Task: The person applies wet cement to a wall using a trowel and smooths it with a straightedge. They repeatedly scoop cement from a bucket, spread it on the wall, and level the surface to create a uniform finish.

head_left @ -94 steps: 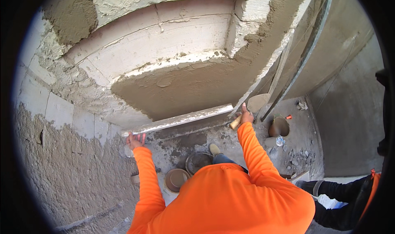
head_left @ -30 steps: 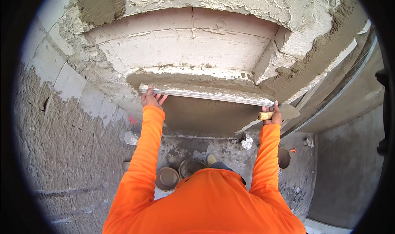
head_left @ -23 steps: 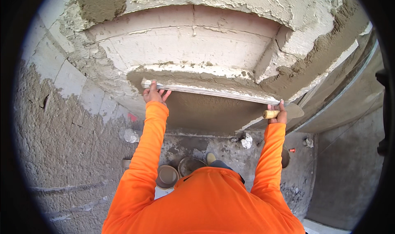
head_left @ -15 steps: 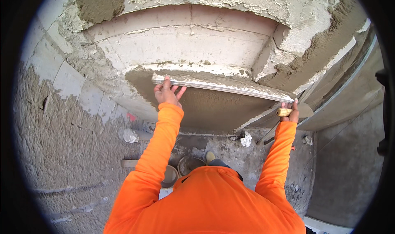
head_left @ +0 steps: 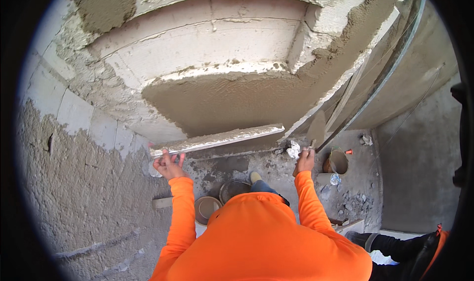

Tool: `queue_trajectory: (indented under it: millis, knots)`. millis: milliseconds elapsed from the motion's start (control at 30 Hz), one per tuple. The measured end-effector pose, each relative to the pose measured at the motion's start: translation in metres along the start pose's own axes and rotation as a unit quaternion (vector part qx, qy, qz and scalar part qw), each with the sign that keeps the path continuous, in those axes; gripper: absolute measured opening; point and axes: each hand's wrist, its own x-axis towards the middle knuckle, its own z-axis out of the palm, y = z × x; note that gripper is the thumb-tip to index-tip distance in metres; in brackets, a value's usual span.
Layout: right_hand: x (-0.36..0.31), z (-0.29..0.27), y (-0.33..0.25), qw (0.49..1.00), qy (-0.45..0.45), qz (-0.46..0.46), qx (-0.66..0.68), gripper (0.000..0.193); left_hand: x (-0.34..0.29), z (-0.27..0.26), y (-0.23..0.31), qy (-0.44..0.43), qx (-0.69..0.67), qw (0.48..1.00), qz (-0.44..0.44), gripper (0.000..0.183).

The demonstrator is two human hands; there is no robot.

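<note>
My left hand (head_left: 169, 165) grips the near-left end of a long, mortar-caked straightedge (head_left: 222, 140). The bar slants up to the right, its far end free, in front of the lower part of a wet mortar patch (head_left: 222, 103) on the wall. Closed round the handle of a trowel (head_left: 316, 128), my right hand (head_left: 304, 161) is apart from the straightedge. The trowel's blade points up, near the right edge of the patch; its handle is mostly hidden by my fingers.
A recess (head_left: 207, 44) with pale blocks lies above the mortar. Round containers, including a bucket (head_left: 207, 210), stand by my foot. Another bucket (head_left: 337, 161) and rubble (head_left: 355, 202) lie at right. A person in dark trousers (head_left: 395, 246) is at the lower right.
The straightedge has come down off the mortar, and my right hand has let go of its right end. That hand moved down and left, now holding the trowel upright.
</note>
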Motion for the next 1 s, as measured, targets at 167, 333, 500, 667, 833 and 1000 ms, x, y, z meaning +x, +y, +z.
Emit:
queue_trajectory:
  millis: [167, 333, 500, 667, 833, 1000]
  knots:
    - [-0.083, 0.016, -0.004, 0.960, -0.090, -0.070, -0.258, 0.042, 0.014, -0.023, 0.023, -0.022, 0.025, 0.998, 0.051, 0.047]
    - [-0.109, 0.039, 0.007, 0.913, -0.044, -0.094, -0.394, 0.043, 0.009, -0.031, 0.052, -0.074, 0.029, 0.994, 0.070, 0.044]
    - [-0.143, 0.055, 0.009, 0.924, -0.063, -0.121, -0.358, 0.040, -0.002, -0.021, 0.063, -0.097, 0.031, 0.993, 0.054, 0.045]
    - [-0.179, 0.070, -0.029, 0.919, -0.092, -0.228, -0.308, 0.038, -0.027, 0.005, 0.033, -0.144, 0.047, 0.985, 0.079, 0.044]
    - [-0.192, 0.069, -0.083, 0.924, -0.125, -0.284, -0.225, 0.037, -0.060, 0.033, -0.018, -0.209, 0.094, 0.966, 0.116, 0.046]
    - [-0.177, 0.049, -0.116, 0.935, -0.136, -0.288, -0.160, 0.042, -0.096, 0.052, -0.046, -0.215, 0.186, 0.936, 0.208, 0.042]
